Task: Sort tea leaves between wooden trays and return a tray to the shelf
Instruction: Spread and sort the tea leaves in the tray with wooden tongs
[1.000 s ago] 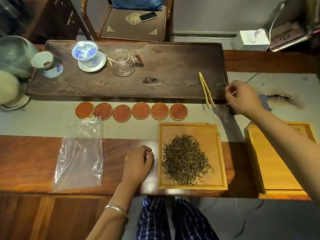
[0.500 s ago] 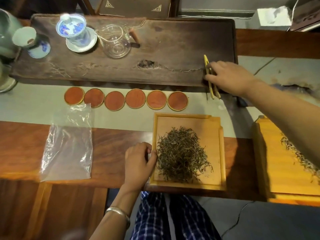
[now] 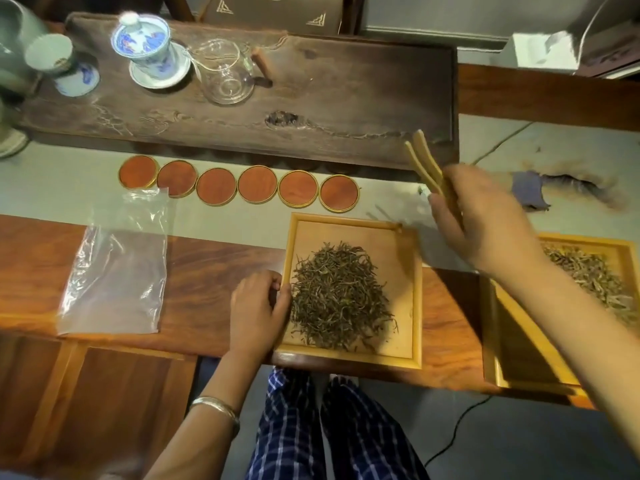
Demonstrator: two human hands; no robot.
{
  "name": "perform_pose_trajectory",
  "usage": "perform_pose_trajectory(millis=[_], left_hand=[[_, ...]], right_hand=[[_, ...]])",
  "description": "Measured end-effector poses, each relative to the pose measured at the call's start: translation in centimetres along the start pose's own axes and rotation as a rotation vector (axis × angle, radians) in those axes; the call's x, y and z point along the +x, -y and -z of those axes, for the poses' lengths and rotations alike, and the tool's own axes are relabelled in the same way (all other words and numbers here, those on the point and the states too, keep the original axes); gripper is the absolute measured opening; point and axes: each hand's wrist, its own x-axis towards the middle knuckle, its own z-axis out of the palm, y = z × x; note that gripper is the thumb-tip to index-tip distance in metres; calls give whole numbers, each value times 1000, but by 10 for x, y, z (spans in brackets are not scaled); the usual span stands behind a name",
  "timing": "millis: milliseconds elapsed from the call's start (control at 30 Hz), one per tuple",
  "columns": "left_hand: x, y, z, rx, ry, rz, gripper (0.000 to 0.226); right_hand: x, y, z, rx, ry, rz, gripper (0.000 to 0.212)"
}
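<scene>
Wooden tabletop (image 3: 214,278) runs across my view, with a pale grey runner (image 3: 69,188) behind it and a long dark tea board (image 3: 346,98) further back. On the board stand a blue-and-white lidded cup (image 3: 145,46) on its saucer and a clear glass pitcher (image 3: 225,74); the vessels at the far left are cut off by the frame edge. Six round reddish coasters (image 3: 258,184) line the runner in a row, and a clear plastic bag (image 3: 117,265) lies flat to my left, partly overlapping the coaster row's left end.

Directly before me sits a light wooden tray (image 3: 412,289) holding a heap of dark tea leaves (image 3: 339,299). My left hand (image 3: 258,310) rests at its left rim, fingers curled loosely against the edge; I cannot tell whether they truly grip it.

My right hand (image 3: 485,220) is raised above the tray's far right corner, fingers closed around pale bamboo tongs (image 3: 424,164), whose two arms stick up and away from my fist. The hand is blurred, so the exact hold is hard to make out.

To the right, a second wooden tray (image 3: 519,358) holds paler tea leaves (image 3: 595,275); my right forearm crosses it and hides much of it, and the frame cuts off its right side.
</scene>
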Motion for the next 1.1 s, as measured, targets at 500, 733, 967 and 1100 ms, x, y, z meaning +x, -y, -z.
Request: perform_pose_trajectory(millis=[500,733,967,1100], left_hand=[[-28,25,-14,-178,-126,-103,14],[-30,25,-21,-194,-220,-136,27],[-31,21,-21,-198,-220,-115,33],[-31,21,-20,-200,-238,-112,25]], right_hand=[[-167,121,-105,172,140,-257,32],[-160,137,-118,159,164,-312,31],[-164,148,-111,165,151,-335,28],[-164,157,-116,223,150,-320,29]])
